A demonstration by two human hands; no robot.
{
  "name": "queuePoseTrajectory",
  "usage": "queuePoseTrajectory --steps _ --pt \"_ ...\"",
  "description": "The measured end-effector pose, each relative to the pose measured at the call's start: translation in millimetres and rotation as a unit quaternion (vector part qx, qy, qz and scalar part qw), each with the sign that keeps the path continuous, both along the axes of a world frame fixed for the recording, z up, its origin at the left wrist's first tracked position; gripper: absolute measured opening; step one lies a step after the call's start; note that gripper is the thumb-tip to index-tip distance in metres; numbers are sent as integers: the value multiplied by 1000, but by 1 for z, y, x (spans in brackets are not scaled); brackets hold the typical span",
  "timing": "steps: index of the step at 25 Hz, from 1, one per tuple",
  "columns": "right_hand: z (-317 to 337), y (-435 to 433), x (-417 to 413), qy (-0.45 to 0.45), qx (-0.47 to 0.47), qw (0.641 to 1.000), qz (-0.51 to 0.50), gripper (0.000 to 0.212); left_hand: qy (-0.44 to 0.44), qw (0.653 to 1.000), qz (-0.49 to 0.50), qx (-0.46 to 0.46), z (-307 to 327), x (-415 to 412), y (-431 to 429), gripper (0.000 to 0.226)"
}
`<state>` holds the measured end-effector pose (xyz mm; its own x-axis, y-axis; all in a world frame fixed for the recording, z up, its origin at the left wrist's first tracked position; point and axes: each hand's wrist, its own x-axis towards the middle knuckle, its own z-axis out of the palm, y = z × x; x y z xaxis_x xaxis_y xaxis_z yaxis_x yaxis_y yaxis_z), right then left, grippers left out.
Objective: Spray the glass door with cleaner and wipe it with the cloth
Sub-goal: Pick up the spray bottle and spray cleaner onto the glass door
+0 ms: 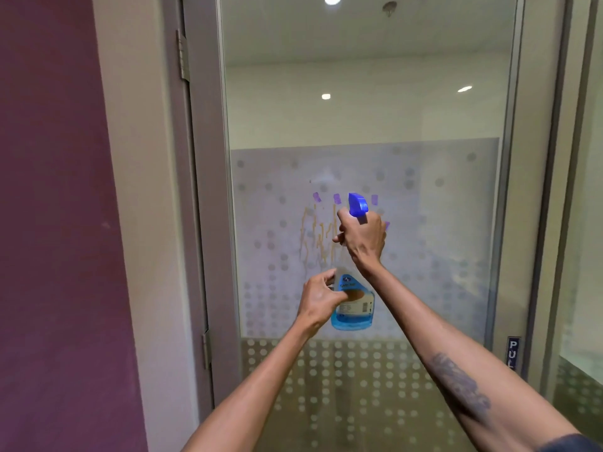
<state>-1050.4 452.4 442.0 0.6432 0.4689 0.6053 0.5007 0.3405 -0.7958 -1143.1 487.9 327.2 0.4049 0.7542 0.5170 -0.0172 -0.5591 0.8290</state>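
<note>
Head view: spray bottle (pixel 354 305), centre frame, before glass door (pixel 359 109). Holders: right hand (pixel 362 238) at its 12 o'clock, grip curled round trigger neck; left hand (pixel 321 296) at 9 o'clock, grip pinching bottle body. Step: spraying. Next likely calls for trigger aimed at orange streaks (pixel 318 238); cloth unseen.

The spray bottle (pixel 354 308) stands upright, blue liquid low inside, blue trigger head on top. It is raised just before the glass door (pixel 359 109), whose frosted, dotted band carries orange streaks, perhaps grime.
</note>
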Motion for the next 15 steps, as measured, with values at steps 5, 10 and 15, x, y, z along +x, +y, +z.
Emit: queuePoseTrajectory --steps 5,10,15 --pt "3 5 -13 -8 2 1000 24 34 0 1000 -1 -8 0 -14 3 28" --pt "9 7 -29 -24 21 999 27 32 -9 1000 7 -20 7 -28 5 29" --pt "6 13 -42 -9 23 1000 19 32 5 1000 16 -12 6 -42 13 28"
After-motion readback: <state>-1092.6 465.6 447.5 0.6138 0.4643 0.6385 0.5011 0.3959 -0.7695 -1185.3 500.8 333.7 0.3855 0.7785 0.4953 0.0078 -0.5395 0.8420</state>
